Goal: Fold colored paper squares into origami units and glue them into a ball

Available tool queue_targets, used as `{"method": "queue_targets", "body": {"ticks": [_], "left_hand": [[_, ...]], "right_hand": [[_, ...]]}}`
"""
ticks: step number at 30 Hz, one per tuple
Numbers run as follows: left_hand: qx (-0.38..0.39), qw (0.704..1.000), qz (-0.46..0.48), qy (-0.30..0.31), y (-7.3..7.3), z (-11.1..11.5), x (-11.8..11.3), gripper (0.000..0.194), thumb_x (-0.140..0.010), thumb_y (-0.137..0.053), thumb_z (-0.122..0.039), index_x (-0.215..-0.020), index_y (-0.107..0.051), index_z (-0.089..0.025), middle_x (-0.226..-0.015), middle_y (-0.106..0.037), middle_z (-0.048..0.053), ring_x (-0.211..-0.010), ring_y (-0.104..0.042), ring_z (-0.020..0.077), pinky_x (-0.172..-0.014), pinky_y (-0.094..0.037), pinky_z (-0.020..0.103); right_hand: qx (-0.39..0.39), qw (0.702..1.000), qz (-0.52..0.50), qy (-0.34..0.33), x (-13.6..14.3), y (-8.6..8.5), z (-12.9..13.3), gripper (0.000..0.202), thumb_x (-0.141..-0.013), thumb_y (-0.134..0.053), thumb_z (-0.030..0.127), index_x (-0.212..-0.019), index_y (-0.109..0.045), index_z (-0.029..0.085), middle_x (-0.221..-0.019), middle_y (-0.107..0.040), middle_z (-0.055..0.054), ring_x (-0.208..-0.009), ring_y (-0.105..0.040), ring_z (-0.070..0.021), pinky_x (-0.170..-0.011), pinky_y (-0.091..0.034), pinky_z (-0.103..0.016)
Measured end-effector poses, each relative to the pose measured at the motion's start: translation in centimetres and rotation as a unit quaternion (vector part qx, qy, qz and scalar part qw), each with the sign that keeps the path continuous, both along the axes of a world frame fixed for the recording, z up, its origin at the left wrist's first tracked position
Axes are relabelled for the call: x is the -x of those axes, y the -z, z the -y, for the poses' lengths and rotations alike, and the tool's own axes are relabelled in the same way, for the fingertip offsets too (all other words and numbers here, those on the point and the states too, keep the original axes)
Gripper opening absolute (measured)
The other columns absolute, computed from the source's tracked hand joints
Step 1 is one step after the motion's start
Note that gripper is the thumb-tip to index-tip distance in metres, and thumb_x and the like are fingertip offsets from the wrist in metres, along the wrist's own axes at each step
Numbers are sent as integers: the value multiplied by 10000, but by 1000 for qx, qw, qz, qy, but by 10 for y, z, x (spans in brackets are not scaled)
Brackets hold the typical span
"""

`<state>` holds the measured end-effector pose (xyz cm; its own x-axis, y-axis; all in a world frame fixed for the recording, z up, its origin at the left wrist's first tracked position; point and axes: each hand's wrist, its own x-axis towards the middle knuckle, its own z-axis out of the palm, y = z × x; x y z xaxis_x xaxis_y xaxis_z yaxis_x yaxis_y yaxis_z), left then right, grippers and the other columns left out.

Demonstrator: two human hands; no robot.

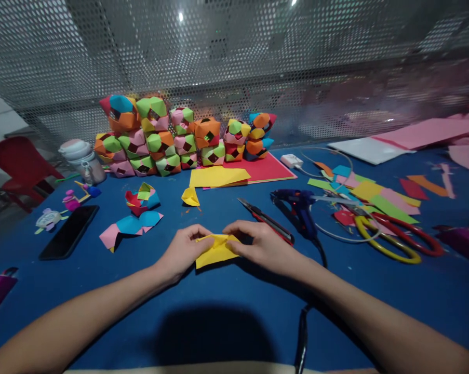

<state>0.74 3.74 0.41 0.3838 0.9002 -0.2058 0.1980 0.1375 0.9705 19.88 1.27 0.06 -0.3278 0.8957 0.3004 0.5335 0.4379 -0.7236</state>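
Fingers of the left hand (185,249) and right hand (263,245) pinch a yellow paper (217,250) between them, above the desk (141,296). Beyond them lies what looks like a cutter (266,221).

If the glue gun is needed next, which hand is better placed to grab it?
Probably right: the right hand is nearer the glue gun; the left hand is farther across, though both hold the yellow paper.

The paper (217,250) is plain yellow; the scissors' handles (403,241) are yellow and red.
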Motion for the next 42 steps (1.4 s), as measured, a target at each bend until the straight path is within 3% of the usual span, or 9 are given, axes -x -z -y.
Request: {"method": "queue_targets", "body": {"ticks": [6, 13, 20, 24, 31, 36, 39, 42], "left_hand": [[9, 1000, 11, 18, 3, 1, 0, 180, -703, -645, -288, -763, -581, -130, -710, -579, -10, -628, -496, 88, -564, -378, 192], [5, 998, -12, 59, 7, -2, 3, 180, -696, -634, -292, -762, -559, -142, -654, -537, -28, -570, -455, 77, -514, -324, 186], [-11, 998, -19, 64, 5, -1, 2, 156, -680, -620, -265, -742, -553, -138, -576, -492, -58, -512, -422, 59, -483, -281, 180], [-8, 996, -37, 77, 6, 0, 1, 133, -687, -600, -252, -735, -533, -147, -577, -580, -28, -489, -473, 74, -466, -306, 184], [5, 997, -17, 74, 10, -1, 1, 133, -708, -593, -248, -742, -514, -147, -638, -662, 23, -529, -555, 97, -491, -375, 189], [-16, 997, -29, 70, 12, 0, 2, 123, -703, -589, -247, -729, -523, -147, -563, -573, -40, -469, -464, 58, -451, -313, 168], [-27, 996, -49, 74, 12, 1, 2, 118, -685, -597, -240, -720, -532, -148, -545, -500, -68, -468, -419, 50, -443, -281, 166], [-24, 995, -60, 77, 12, 1, 1, 121, -677, -596, -240, -726, -531, -150, -591, -523, -56, -508, -443, 61, -462, -304, 172]], "right_hand": [[94, 995, -40, 16, 5, -2, 1, 169, -808, -498, 217, -818, -656, 158, -742, -667, -13, -652, -572, -125, -580, -433, -228], [105, 993, -53, 15, 5, -4, 5, 187, -779, -502, 223, -756, -674, 155, -688, -653, -11, -619, -552, -124, -551, -399, -225], [171, 981, -91, 14, 5, -5, 3, 156, -729, -547, 228, -785, -665, 143, -706, -625, -1, -624, -514, -113, -547, -364, -215], [215, 967, -129, 36, 5, 1, -2, 131, -692, -582, 241, -715, -661, 140, -673, -607, -3, -614, -493, -111, -568, -351, -228], [274, 935, -224, 33, -1, 4, -8, 242, -719, -569, 324, -811, -676, 127, -567, -487, 30, -538, -398, -89, -518, -286, -230], [229, 963, -142, 18, 1, 0, -3, 225, -723, -601, 344, -790, -660, 137, -680, -564, 3, -615, -460, -103, -573, -338, -230], [221, 971, -88, 11, 1, 1, -2, 226, -734, -596, 359, -727, -648, 140, -644, -551, 10, -592, -446, -102, -545, -324, -227], [222, 972, -72, 9, -1, 3, -4, 254, -770, -552, 372, -720, -648, 141, -633, -532, 12, -583, -435, -99, -542, -318, -226]]}}
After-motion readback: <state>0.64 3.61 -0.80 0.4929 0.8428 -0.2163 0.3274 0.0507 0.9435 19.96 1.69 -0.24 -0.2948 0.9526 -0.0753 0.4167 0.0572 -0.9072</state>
